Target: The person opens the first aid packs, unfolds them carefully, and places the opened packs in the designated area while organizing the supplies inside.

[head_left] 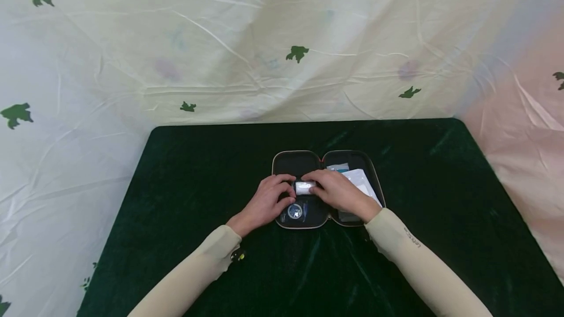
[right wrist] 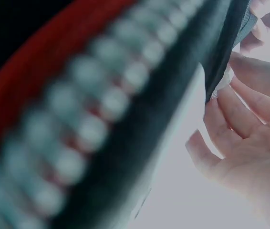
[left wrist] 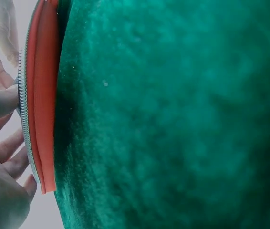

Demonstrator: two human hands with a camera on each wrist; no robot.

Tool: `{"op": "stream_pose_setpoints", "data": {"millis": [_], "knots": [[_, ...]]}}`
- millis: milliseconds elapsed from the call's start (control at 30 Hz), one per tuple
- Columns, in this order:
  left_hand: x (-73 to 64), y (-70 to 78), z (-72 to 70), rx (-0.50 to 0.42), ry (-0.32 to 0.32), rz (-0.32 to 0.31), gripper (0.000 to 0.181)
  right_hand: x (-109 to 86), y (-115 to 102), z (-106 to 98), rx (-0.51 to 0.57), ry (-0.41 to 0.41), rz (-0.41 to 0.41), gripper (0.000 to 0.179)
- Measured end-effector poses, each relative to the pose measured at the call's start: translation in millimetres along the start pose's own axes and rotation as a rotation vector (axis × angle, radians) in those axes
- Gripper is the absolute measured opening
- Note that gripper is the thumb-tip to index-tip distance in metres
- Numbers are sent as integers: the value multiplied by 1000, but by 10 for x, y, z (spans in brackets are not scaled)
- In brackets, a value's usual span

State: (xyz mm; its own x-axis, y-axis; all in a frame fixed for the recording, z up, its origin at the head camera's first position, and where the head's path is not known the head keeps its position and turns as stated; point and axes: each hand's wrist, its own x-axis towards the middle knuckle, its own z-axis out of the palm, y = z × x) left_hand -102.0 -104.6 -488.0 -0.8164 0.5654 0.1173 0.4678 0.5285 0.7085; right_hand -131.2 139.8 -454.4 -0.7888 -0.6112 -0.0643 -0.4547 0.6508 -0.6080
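A small zip case (head_left: 296,162) lies unfolded on the table, black inside, with red-orange sides (left wrist: 44,95) in the left wrist view. In its left half is a small white wrapped roll (head_left: 304,188). My right hand (head_left: 338,191) holds this roll between thumb and fingers at its right end. At the roll's left end my left hand (head_left: 266,203) has its fingers bent, their tips close to the roll and the case lining; whether they pinch anything is unclear. Below the roll sits a round silvery item (head_left: 294,211) in a clear, blue-marked wrapper.
White flat packets (head_left: 360,180) and a small blue-white packet (head_left: 338,167) fill part of the case's right half, partly hidden by my right hand. Dark green velvet cloth (head_left: 211,170) covers the table. A pale leaf-printed curtain (head_left: 246,62) hangs behind it.
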Motion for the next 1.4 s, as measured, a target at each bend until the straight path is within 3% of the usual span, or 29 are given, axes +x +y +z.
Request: {"op": "stream_pose_setpoints", "data": {"millis": [200,367,533,633,767,967,1133,1400], "knots": [[-5,-11,28,3,-5,-1,3,-1,2,-9,1,-57,-21,33],[-3,-83,60,37,-3,56,10,-9,15,-9,-32,-96,-45,30],[7,-50,54,28,-10,35,11,-57,34,-35,-46,-141,-53,31],[11,-94,82,22,-16,27,11,-114,17,-46,-61,-173,-36,42],[12,-102,83,17,-17,16,7,-189,-20,-23,-122,-190,-23,70],[18,20,23,48,-29,-15,4,-265,-58,36,-212,-179,-55,98],[20,26,23,46,-29,-28,5,-298,-61,77,-268,-177,-62,105],[20,-64,19,38,-48,18,8,-300,-35,99,-282,-149,-82,101]]}}
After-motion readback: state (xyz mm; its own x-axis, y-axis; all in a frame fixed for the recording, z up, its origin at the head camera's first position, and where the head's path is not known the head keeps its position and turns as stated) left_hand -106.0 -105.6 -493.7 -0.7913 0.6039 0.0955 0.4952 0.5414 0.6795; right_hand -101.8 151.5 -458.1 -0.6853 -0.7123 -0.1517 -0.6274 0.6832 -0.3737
